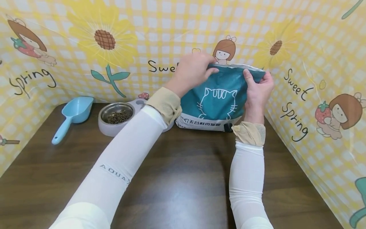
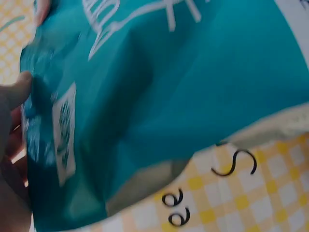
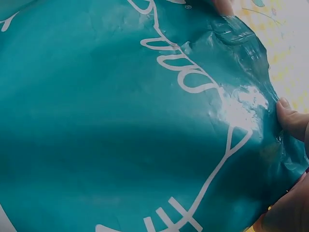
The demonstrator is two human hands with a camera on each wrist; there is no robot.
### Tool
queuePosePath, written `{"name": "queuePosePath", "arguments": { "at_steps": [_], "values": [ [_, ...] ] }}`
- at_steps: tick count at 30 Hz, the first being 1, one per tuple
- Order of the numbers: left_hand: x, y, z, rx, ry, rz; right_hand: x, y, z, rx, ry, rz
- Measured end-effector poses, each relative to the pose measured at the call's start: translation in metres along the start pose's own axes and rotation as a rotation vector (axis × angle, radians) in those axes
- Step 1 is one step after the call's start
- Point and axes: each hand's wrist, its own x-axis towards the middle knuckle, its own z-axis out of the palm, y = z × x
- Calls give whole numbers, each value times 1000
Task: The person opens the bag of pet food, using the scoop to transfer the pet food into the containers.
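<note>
A teal cat food bag [image 1: 213, 98] with a white cat outline stands upright near the back wall, its white lower band printed with dark characters. At its top left my left hand [image 1: 193, 70] pinches the upper edge between thumb and fingers. The top right corner is gripped by my right hand [image 1: 257, 90], thumb in front. Up close in the left wrist view, the bag [image 2: 193, 87] has creases by the left thumb. Shiny wrinkles run along the bag's edge [image 3: 251, 72] beside the right thumb in the right wrist view. The bag's inside is hidden.
A metal bowl [image 1: 130, 109] of brown kibble [image 1: 119, 117] sits in a pale holder [image 1: 105, 128], partly behind my left arm. To its left lies a light blue scoop [image 1: 75, 111] on the dark wooden table [image 1: 177, 171]. Yellow checked cloth walls [image 1: 160, 28] enclose the back and sides.
</note>
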Motion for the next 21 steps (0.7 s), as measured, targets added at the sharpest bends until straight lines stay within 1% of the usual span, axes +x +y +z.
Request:
{"name": "queuePosePath", "arguments": {
  "at_steps": [2, 4, 6, 8, 11, 14, 15, 18, 21],
  "values": [
    [2, 6, 4, -8, 3, 18, 0, 0, 0, 5, -1, -1],
    [5, 12, 8, -28, 29, 18, 0, 1, -1, 16, 4, -12],
    [9, 17, 11, -39, 51, -2, 1, 2, -1, 28, 9, -19],
    [11, 21, 12, -42, 58, -28, 2, 2, -1, 26, 14, -29],
    [15, 27, 12, -23, 26, -46, 3, 2, -1, 23, 20, -26],
    [19, 35, 13, -23, -19, -37, 4, 2, 0, 28, 18, -25],
    [20, 37, 14, -28, -19, -31, 3, 2, 0, 33, 17, -25],
    [22, 43, 20, -44, 24, -28, 3, 2, 1, 45, 9, -28],
    [23, 45, 26, -39, 107, -37, 3, 2, 1, 48, 0, -30]
  ]
}}
